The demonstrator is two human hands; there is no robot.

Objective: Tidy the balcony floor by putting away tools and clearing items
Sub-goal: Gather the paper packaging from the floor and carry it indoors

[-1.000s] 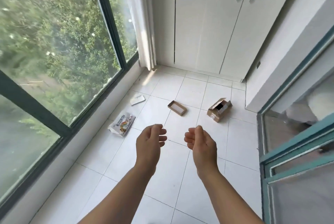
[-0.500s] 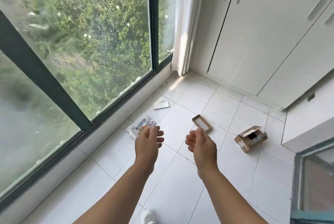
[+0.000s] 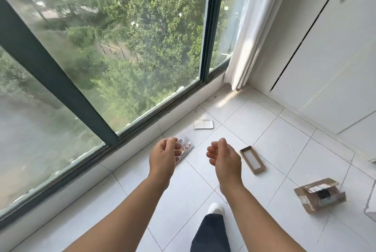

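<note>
I am looking down at a white tiled balcony floor (image 3: 270,143), with both my bare forearms stretched out in front of me. My left hand (image 3: 162,158) hangs in the air with its fingers loosely curled and empty. My right hand (image 3: 223,160) is level with it and a little apart, its fingers also softly bent inward and gripping nothing.

Four loose things lie on the tiles. A printed plastic packet (image 3: 185,150) lies close to the window base, partly hidden behind my left fingers (whether they touch it I cannot tell from this angle). Beyond it, near the window base, is a flat white card (image 3: 203,124). Just beside my right hand, on its outer side, lies a shallow brown cardboard tray (image 3: 252,159) with a pale inside. Well apart, far to the right, an opened brown cardboard box (image 3: 319,194) rests on its side with flaps spread and something dark inside.

To my left a large window (image 3: 114,48) with a dark frame looks onto green trees. A white curtain (image 3: 250,27) hangs in the corner, beside white cabinet doors (image 3: 335,48). Below, my dark trouser leg (image 3: 211,233) and white shoe (image 3: 216,208) show.
</note>
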